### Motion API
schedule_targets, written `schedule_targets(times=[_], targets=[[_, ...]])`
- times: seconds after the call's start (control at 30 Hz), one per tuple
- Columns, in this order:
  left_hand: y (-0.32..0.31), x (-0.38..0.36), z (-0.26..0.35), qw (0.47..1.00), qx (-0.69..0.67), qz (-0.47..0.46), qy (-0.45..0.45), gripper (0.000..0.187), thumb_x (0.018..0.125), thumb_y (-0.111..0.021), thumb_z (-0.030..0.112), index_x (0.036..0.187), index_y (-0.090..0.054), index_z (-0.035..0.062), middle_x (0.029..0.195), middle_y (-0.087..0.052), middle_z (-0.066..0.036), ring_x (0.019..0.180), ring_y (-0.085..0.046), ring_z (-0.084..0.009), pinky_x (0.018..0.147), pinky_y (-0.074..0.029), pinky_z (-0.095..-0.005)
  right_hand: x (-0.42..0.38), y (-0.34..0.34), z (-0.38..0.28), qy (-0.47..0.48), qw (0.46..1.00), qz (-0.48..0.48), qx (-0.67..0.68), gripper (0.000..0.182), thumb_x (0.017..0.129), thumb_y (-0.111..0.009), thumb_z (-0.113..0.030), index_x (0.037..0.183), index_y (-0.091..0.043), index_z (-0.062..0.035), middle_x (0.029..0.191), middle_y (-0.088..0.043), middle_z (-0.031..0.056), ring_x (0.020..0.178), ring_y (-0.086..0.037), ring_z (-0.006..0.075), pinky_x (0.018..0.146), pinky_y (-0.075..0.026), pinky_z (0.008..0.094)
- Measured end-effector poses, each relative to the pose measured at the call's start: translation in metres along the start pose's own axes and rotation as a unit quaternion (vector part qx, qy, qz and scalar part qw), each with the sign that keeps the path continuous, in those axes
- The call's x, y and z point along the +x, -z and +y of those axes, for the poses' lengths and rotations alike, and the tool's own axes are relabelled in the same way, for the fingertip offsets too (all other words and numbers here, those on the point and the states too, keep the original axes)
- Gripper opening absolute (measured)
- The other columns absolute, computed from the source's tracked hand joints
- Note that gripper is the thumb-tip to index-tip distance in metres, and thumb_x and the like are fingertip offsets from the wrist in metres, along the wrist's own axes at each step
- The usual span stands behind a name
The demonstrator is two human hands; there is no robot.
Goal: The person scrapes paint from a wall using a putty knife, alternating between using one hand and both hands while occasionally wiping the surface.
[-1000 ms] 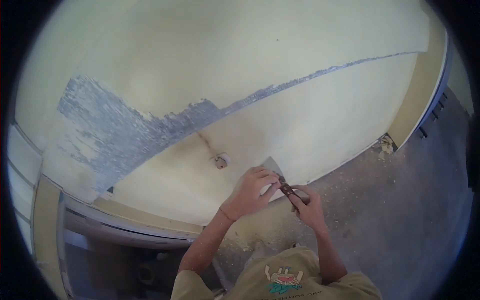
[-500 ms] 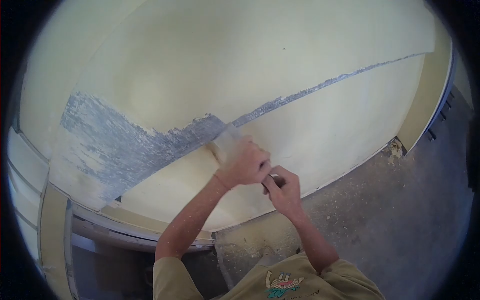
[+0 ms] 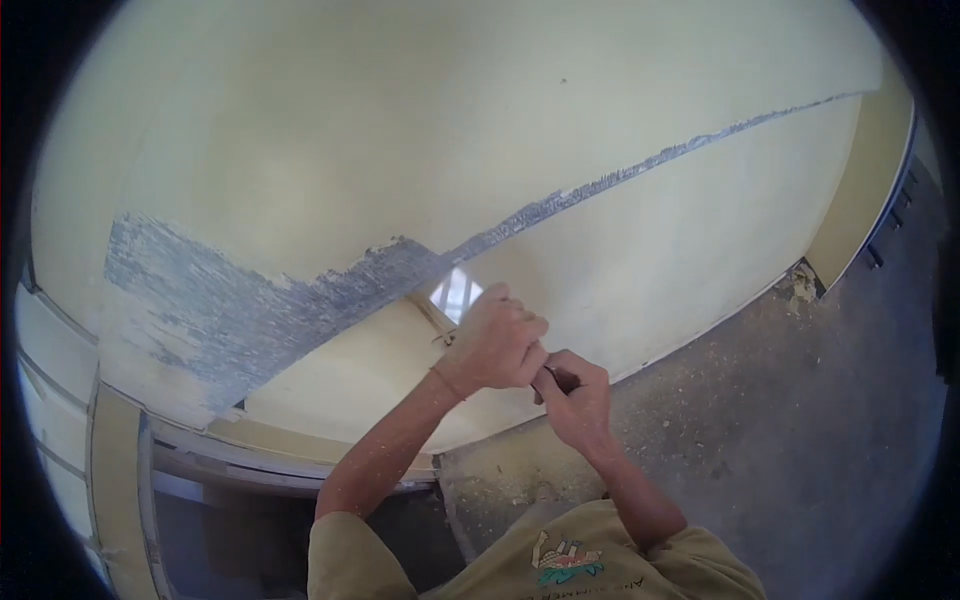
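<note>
Both hands are together in front of the pale wall [image 3: 640, 270]. A flat, shiny scraper blade [image 3: 457, 294] shows just beyond my left hand [image 3: 497, 340], whose fingers are wrapped round the tool. Its far edge lies at the lower border of a rough grey scraped band [image 3: 330, 310]. My right hand [image 3: 580, 400] is closed on the handle end, just right of and below my left hand. The handle is mostly hidden by the fingers. Small pale flecks cling to my left forearm.
Pale chips are scattered over the grey floor [image 3: 740, 420] at the lower right. White slats [image 3: 55, 405] stand at the far left. A dark recess [image 3: 290, 530] lies under a ledge at the lower left. Metal pegs show at the far right.
Both hands and the scraper have shifted slightly down in view. The blade now shows a bright reflection. The scraped band has moved a little left in view.
</note>
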State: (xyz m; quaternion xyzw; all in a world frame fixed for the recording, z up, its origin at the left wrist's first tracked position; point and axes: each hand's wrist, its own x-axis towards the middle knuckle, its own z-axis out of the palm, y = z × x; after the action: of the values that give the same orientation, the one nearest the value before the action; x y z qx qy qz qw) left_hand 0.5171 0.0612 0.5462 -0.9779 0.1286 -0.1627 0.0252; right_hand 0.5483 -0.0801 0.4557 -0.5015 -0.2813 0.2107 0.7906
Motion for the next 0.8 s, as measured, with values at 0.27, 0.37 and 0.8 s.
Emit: schedule_targets(times=[0.27, 0.37, 0.8], targets=[[0.006, -0.010, 0.000, 0.999, -0.043, -0.001, 0.019, 0.016, 0.061, -0.060, 0.019, 0.054, -0.050, 0.0097, 0.052, -0.051, -0.012, 0.052, -0.049, -0.0302, 0.065, -0.036, -0.0393, 0.001, -0.008, -0.017, 0.053, 0.996, -0.044, -0.050, 0.013, 0.089, -0.064, -0.002, 0.077, -0.060, 0.0011, 0.061, -0.059, 0.0029, 0.056, -0.052, 0.0054, 0.051, -0.041, 0.0228], [-0.002, -0.002, -0.018, 0.999, -0.032, -0.016, 0.026, 0.014, 0.060, -0.058, 0.016, 0.055, -0.047, 0.0088, 0.051, -0.047, -0.011, 0.053, -0.049, -0.0298, 0.063, -0.036, -0.0397, -0.002, -0.008, 0.003, -0.035, 0.999, 0.018, -0.030, 0.015, 0.089, -0.065, -0.005, 0.076, -0.060, 0.0007, 0.061, -0.060, 0.0026, 0.055, -0.052, 0.0049, 0.050, -0.040, 0.0230], [0.001, -0.009, 0.013, 0.997, -0.073, 0.029, 0.013, 0.011, 0.067, -0.061, 0.014, 0.059, -0.054, 0.0101, 0.053, -0.051, -0.005, 0.053, -0.047, -0.0223, 0.062, -0.036, -0.0359, -0.021, 0.015, -0.007, -0.031, 0.997, -0.021, -0.060, 0.009, 0.086, -0.070, -0.004, 0.084, -0.063, 0.0018, 0.061, -0.058, 0.0020, 0.057, -0.048, 0.0043, 0.050, -0.040, 0.0242]])
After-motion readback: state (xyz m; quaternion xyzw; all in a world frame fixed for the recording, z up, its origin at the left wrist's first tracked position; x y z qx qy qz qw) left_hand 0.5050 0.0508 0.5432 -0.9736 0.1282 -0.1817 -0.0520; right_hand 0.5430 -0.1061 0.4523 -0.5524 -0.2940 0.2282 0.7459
